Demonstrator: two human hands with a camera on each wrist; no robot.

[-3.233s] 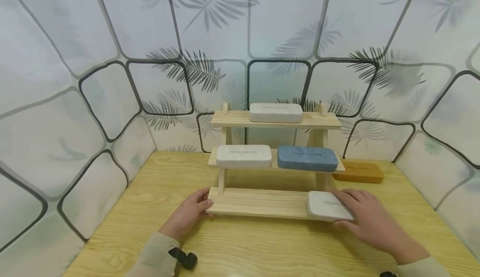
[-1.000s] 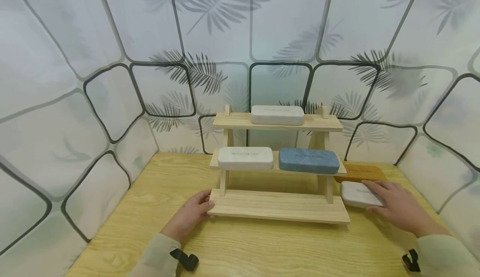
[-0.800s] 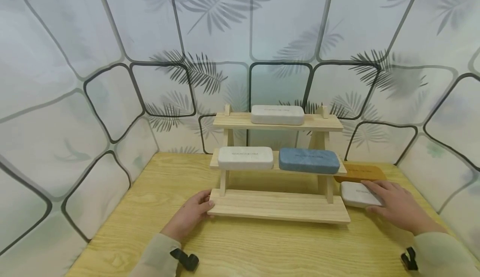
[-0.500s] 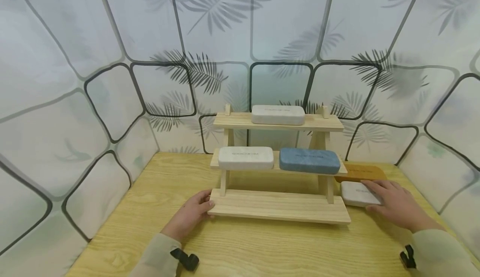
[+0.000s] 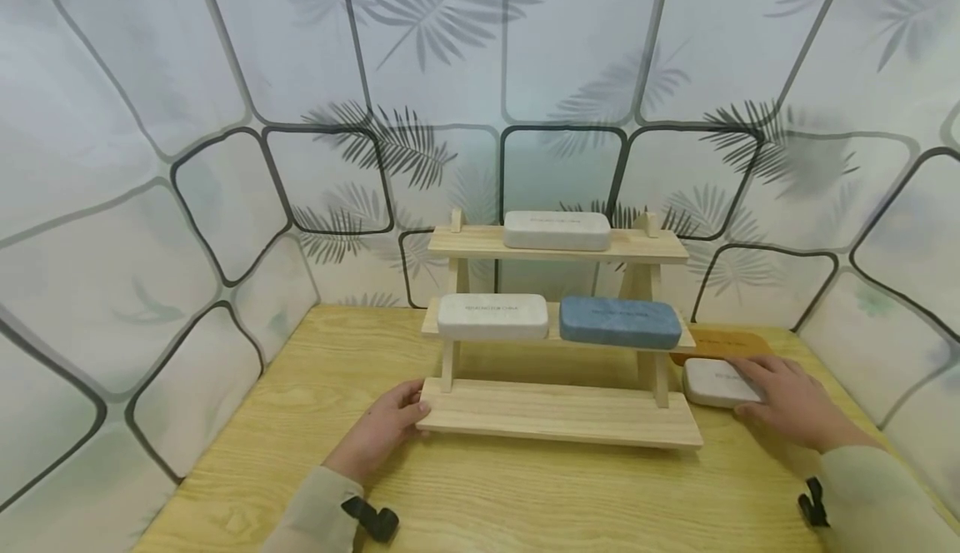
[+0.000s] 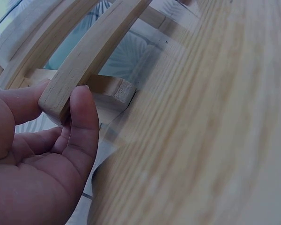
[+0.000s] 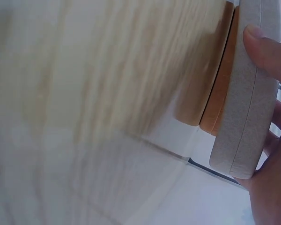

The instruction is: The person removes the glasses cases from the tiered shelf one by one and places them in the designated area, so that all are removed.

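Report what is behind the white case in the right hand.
Behind the white case, an orange case lies on the table. In the head view part of its top shows; its near side is mostly covered.

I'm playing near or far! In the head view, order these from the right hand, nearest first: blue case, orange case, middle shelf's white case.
1. Orange case: right, on the table.
2. Blue case: right, middle shelf.
3. White case: left, middle shelf.
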